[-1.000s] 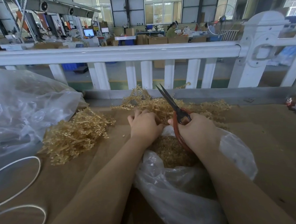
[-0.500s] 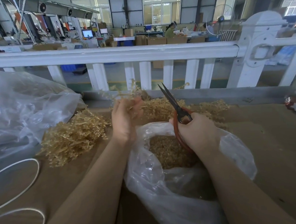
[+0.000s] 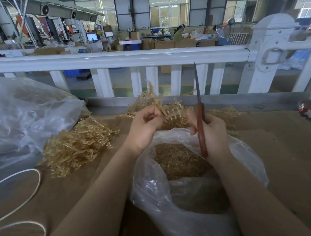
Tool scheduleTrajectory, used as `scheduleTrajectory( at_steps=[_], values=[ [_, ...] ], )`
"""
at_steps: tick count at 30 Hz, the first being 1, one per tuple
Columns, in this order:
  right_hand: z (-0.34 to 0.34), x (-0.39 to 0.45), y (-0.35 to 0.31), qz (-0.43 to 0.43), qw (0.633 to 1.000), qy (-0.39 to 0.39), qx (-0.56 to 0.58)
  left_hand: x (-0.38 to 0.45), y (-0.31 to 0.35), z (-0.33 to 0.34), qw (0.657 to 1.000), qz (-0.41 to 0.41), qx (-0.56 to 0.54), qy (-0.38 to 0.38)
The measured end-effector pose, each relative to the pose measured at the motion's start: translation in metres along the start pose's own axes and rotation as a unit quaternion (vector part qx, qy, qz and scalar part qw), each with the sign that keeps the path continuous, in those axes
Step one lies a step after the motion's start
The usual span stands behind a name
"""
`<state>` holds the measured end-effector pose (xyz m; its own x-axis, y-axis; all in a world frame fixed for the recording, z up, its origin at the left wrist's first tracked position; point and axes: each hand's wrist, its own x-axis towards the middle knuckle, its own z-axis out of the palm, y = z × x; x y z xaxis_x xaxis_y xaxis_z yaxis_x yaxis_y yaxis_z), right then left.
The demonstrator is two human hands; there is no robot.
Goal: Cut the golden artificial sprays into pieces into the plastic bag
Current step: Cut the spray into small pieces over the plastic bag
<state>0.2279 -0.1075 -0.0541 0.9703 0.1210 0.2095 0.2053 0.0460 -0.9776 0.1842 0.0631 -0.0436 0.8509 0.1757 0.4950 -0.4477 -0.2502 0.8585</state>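
Our left hand [image 3: 144,127] pinches one golden spray [image 3: 168,110] by its near end, fingers curled round the stem, and holds it up over the mouth of the plastic bag [image 3: 242,149]. Our right hand [image 3: 212,133] grips the red-handled scissors [image 3: 200,119], fingers wrapped round the handles; the blades stand almost upright and look closed, seen edge-on.

The spray runs from the left hand's fingers up and to the right, its free end reaching toward the scissors, so its long axis lies roughly across the blades. The right hand is just beside that free end, and we judge the next cut needs the blades to open and tip onto the spray while it stays above the bag.

The spray is pale gold, stiff and comb-like, with many short side twigs. Cut pieces [image 3: 178,160] already lie in the bag. More uncut sprays sit in a pile [image 3: 77,145] on the brown table [image 3: 287,147] to the left, and others lie behind the hands.
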Motion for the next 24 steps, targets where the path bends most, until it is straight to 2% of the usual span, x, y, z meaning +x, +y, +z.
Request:
scheduleTrajectory(
  at_steps=[3,6,10,12,15,18,21,24],
  values=[
    [-0.001,-0.004,-0.007,0.011,0.993,-0.043,0.105,0.000,-0.001,0.002,0.992,-0.004,0.103,-0.071],
    [-0.001,-0.007,-0.010,0.003,0.989,-0.064,0.136,0.000,-0.002,-0.002,0.963,0.039,0.250,-0.095],
    [-0.002,-0.006,-0.009,0.031,0.990,-0.054,0.129,0.000,0.001,-0.001,0.947,0.137,0.274,-0.095],
    [-0.001,-0.002,-0.006,0.052,0.992,-0.048,0.105,-0.001,0.000,0.001,0.950,0.151,0.260,-0.082],
    [0.000,0.003,0.000,0.042,0.998,-0.031,0.041,-0.003,-0.001,0.002,0.969,0.110,0.211,-0.066],
    [0.002,0.004,0.000,0.019,0.999,-0.028,0.040,-0.005,-0.002,0.006,0.991,-0.017,0.113,-0.071],
    [0.002,0.003,-0.001,0.010,0.997,-0.031,0.074,-0.004,-0.003,0.009,0.990,-0.118,0.007,-0.071],
    [0.003,0.001,-0.002,0.015,0.993,-0.068,0.092,-0.005,-0.001,0.011,0.991,-0.106,-0.054,-0.069]
  ],
)
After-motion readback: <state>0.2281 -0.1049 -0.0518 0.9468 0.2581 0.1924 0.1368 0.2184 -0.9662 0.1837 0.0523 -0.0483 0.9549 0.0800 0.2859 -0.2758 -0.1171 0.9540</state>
